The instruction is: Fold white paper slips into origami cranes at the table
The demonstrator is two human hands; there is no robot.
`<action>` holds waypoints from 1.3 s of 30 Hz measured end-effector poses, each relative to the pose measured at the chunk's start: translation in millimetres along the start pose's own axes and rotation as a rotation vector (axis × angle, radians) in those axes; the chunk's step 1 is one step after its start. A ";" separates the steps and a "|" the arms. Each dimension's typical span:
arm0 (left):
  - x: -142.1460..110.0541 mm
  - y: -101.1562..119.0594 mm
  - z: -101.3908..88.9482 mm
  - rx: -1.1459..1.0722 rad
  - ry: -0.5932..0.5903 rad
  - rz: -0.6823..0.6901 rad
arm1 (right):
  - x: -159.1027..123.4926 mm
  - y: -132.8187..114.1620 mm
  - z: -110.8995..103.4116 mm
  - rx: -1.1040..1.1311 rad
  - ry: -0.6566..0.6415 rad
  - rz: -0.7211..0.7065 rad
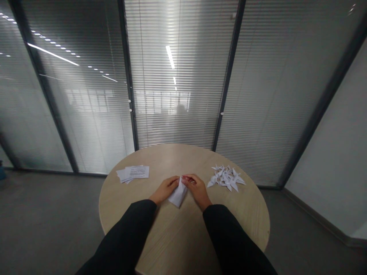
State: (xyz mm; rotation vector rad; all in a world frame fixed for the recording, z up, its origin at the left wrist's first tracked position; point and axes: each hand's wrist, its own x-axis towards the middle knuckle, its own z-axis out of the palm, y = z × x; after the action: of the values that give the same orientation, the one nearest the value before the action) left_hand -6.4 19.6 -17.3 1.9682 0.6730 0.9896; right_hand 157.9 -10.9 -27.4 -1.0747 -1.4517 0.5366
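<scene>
A folded piece of white paper [178,195] lies slanted near the middle of the round table, its narrow end pointing away from me. My left hand [168,188] grips its left edge near that far end, fingers closed. On the opposite side my right hand [197,187] pinches the paper's upper right part with thumb and fingers. The fingertips of both hands nearly meet at the top, hiding some of the folds there.
Several flat printed paper sheets [139,172] overlap at the left of the table [183,156]. A heap of folded white paper cranes [226,177] sits to the right. Behind the table stands a glass partition with blinds [183,126].
</scene>
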 end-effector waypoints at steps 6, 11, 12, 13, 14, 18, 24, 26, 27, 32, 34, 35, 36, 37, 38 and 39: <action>1.5 2.2 3.1 -0.141 0.020 -0.083 | 0.1 1.2 1.9 0.014 -0.030 0.012; 5.6 -0.8 0.7 -0.219 0.137 -0.135 | 0.3 5.0 2.8 0.125 -0.072 0.105; 6.2 -0.5 -0.3 -0.227 0.182 -0.140 | 0.1 6.3 3.4 0.151 -0.078 0.127; 6.7 0.0 -1.3 -0.233 0.225 -0.145 | -0.1 7.5 4.2 0.169 -0.085 0.143; 7.1 0.8 -2.1 -0.239 0.259 -0.150 | -0.4 8.4 5.0 0.178 -0.091 0.156; 7.6 4.4 -1.8 -0.262 0.293 -0.155 | -1.7 7.4 6.5 0.124 -0.147 0.147; 5.7 7.5 1.7 -0.211 0.250 -0.143 | -2.5 1.3 2.8 0.013 -0.145 0.056; 4.7 8.9 1.6 -0.164 0.250 -0.130 | -2.8 1.4 2.0 -0.006 -0.135 0.046; 4.2 9.8 1.4 -0.146 0.254 -0.128 | -2.9 1.8 1.8 -0.013 -0.130 0.043; 3.2 14.2 1.4 -0.148 0.288 -0.177 | -2.2 2.3 2.2 -0.020 -0.112 0.035; 2.8 15.8 2.0 -0.167 0.305 -0.175 | -1.3 0.9 2.1 -0.001 -0.114 0.029; 2.6 16.5 2.3 -0.172 0.313 -0.169 | -0.8 0.0 2.0 0.011 -0.119 0.025; 2.3 17.0 2.6 -0.174 0.318 -0.163 | -0.4 -0.7 1.7 0.023 -0.125 0.022; 1.9 17.3 2.8 -0.176 0.320 -0.157 | 0.0 -1.4 1.3 0.032 -0.131 0.021; 1.6 17.3 2.6 -0.178 0.316 -0.153 | 0.2 -1.8 0.9 0.037 -0.139 0.019; 1.3 17.0 2.0 -0.181 0.307 -0.149 | 0.3 -2.1 0.4 0.039 -0.147 0.018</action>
State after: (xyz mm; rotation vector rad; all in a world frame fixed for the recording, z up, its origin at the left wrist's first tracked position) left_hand -2.4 10.7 -3.1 1.6012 0.8529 1.2270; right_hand 156.9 -11.5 -25.6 -1.0357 -1.5545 0.6656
